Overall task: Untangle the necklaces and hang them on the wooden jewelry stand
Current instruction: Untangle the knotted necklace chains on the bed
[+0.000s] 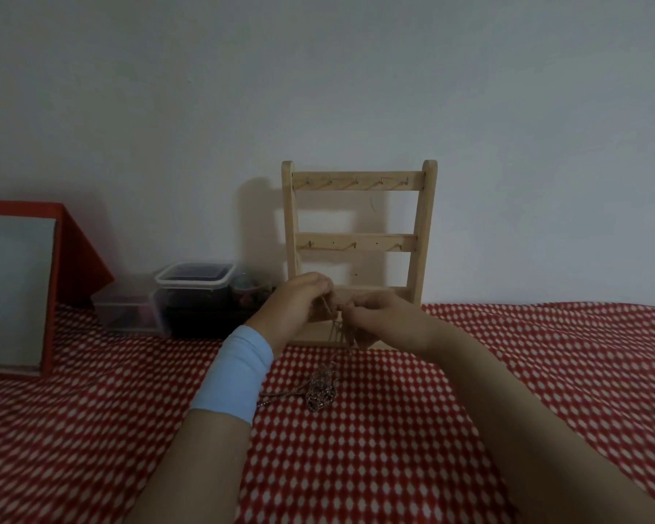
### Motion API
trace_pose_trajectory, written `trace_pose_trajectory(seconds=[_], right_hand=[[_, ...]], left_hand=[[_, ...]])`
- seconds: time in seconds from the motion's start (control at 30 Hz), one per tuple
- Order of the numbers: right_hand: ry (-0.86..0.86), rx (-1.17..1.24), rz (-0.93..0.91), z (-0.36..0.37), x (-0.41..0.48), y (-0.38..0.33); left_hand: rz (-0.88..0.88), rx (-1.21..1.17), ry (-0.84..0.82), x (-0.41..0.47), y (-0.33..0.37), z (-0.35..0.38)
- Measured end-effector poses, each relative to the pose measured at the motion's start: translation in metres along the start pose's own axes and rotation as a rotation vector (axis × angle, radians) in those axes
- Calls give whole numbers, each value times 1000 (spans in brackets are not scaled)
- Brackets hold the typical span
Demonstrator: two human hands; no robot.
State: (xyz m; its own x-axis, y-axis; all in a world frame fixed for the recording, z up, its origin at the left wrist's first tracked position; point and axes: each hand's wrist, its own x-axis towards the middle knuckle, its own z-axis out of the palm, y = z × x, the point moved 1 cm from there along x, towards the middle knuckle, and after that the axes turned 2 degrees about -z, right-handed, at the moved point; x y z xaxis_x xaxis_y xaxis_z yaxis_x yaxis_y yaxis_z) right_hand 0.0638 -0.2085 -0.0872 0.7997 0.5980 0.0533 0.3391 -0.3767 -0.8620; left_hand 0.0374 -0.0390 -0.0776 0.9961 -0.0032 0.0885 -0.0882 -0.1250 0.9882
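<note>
Mid-frame, left hand [294, 302] and right hand [380, 321] each pinch the necklaces [320, 387]. Risk, I judge: tugging apart tightens the knot.

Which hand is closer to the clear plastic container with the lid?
Left. The left hand is just to the right of the lidded plastic container. The right hand is farther right, beyond the left hand. Both hold strands of the tangled necklaces.

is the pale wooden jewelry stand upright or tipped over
Upright: the pale wooden jewelry stand rests on its base with rails level.
</note>
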Motion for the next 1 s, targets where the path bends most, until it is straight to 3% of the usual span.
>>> trace_pose_trajectory(seconds=[0.07,0.13,0.23,0.33,0.47,0.57,0.7,0.87,1.0], right_hand=[[-23,-52,-11,0,0,0],[-23,-76,-34,-3,0,1],[17,-107,-79,-8,0,5],[139,16,-112,-11,0,7],[184,170,-111,-7,0,7],[153,252,-69,1,4,9],[99,115,-1,6,6,13],[-51,315,-141,7,5,7],[11,183,-146,11,5,5]], left_hand=[[-60,-263,-5,-2,5,7],[-83,-324,-13,-6,7,7],[-21,-262,-16,-7,2,-2],[-2,-113,22,-9,1,-13],[-38,-52,-135,-19,6,-22],[-39,-311,-210,-22,10,-18],[-7,-547,-173,-21,16,-17],[-40,-309,-327,-28,20,-14],[18,-356,-195,-25,22,-12]])
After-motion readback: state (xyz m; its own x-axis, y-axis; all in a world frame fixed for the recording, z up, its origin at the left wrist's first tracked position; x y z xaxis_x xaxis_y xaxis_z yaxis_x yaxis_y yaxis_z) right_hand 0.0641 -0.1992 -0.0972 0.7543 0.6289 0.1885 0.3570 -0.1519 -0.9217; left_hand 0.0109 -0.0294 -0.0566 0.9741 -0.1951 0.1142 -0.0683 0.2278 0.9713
